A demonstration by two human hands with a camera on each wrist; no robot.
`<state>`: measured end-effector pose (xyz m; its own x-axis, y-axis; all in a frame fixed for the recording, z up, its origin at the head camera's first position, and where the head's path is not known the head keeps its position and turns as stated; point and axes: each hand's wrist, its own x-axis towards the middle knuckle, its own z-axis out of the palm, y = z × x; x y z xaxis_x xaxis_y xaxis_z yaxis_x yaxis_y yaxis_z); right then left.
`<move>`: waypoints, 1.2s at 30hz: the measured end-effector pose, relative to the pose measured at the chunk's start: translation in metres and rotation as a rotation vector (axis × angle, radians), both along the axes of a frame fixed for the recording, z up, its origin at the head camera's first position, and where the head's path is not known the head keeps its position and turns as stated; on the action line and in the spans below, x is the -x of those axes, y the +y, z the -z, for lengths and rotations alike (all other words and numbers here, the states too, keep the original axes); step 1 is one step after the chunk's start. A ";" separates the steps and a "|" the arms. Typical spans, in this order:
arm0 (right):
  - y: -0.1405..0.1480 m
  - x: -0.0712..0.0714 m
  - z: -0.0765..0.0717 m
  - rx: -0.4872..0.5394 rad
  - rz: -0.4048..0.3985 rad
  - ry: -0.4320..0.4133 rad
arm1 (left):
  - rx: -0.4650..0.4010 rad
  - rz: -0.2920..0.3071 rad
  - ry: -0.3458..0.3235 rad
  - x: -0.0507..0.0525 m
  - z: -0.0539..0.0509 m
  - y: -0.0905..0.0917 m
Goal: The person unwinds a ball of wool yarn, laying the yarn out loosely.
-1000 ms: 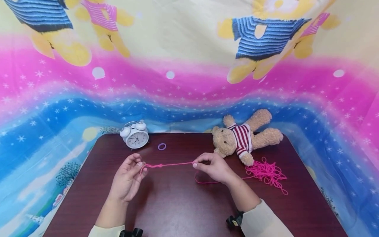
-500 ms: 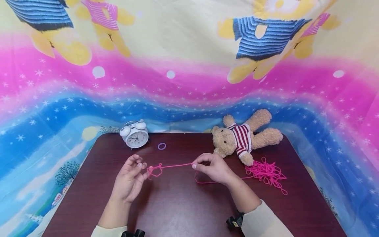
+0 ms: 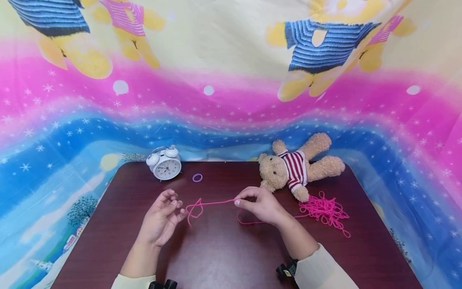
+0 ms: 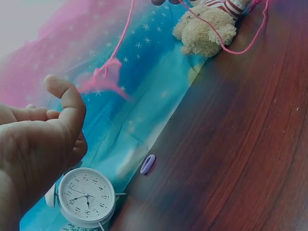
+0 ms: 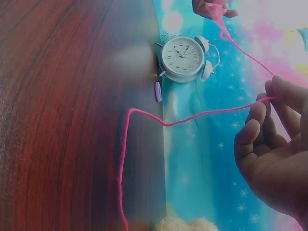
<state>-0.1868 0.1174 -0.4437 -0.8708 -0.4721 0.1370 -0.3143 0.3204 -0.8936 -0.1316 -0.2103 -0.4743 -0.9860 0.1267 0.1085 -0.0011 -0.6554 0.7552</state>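
A pink yarn strand stretches above the table, its left end bent into a loose loop with a short tail. Between thumb and forefinger my right hand pinches it; the right wrist view shows the same pinch on the yarn. Beside the loop is my left hand, its fingers loosely bent and nothing gripped. In the left wrist view the loop looks blurred, just past the left fingertips. From the right hand the strand runs down to a tangled pink yarn pile on the table's right side.
A white alarm clock stands at the back left of the dark wooden table. A purple ring lies to its right. At the back right lies a teddy bear in a striped shirt, against a printed cloth backdrop.
The yarn's left end has slipped out of the left fingers and opened into a loop with a hanging tail. The left hand has shifted slightly right; the right hand has stayed put.
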 end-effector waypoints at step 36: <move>-0.027 -0.018 -0.058 -0.086 -0.164 0.196 | 0.758 0.047 0.248 -0.013 -0.023 0.062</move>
<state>-0.1686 0.0904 -0.3861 -0.7426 -0.6220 0.2484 -0.5323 0.3230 -0.7825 -0.1190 -0.1480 -0.4512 -0.9364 0.2942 0.1913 0.2101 0.0335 0.9771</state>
